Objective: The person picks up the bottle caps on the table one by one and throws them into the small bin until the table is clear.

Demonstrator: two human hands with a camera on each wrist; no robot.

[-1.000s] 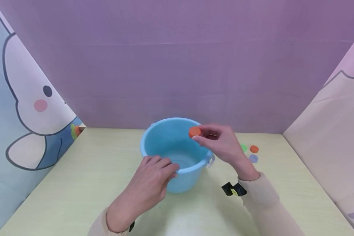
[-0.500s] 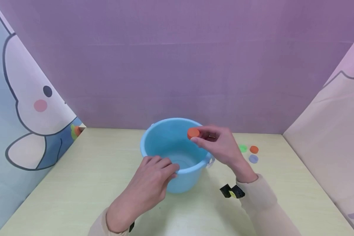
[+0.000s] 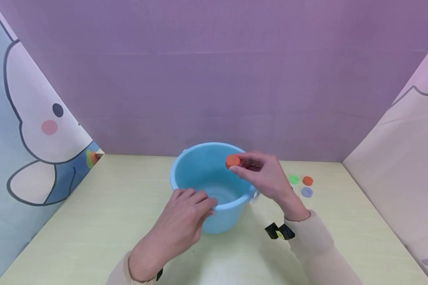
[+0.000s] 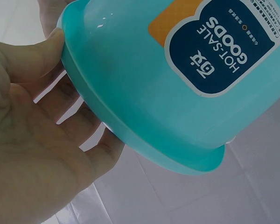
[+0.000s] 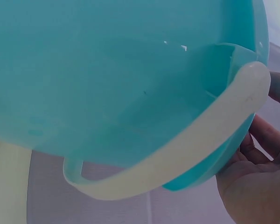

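Observation:
A light blue bucket [image 3: 219,222] stands upright at the middle of the table. My left hand [image 3: 181,218] grips its near rim, fingers over the edge; the left wrist view shows the thumb against the outside wall. Between the thumb and fingers of my right hand [image 3: 269,177] is an orange bottle cap [image 3: 232,161], held above the bucket's opening near the right rim. The cap is out of sight in the right wrist view, behind the bucket. What shows of the bucket's inside holds nothing.
Right of the bucket lie a green cap [image 3: 294,179], an orange-red cap [image 3: 308,181] and a bluish cap [image 3: 307,192]. A white handle [image 5: 177,154] hangs on the bucket's side. Purple cloth [image 3: 214,79] closes off the back; printed cloth stands at both sides.
My right hand has shifted slightly left and down with the orange cap, a little further over the bucket. The left hand and the bucket have stayed put.

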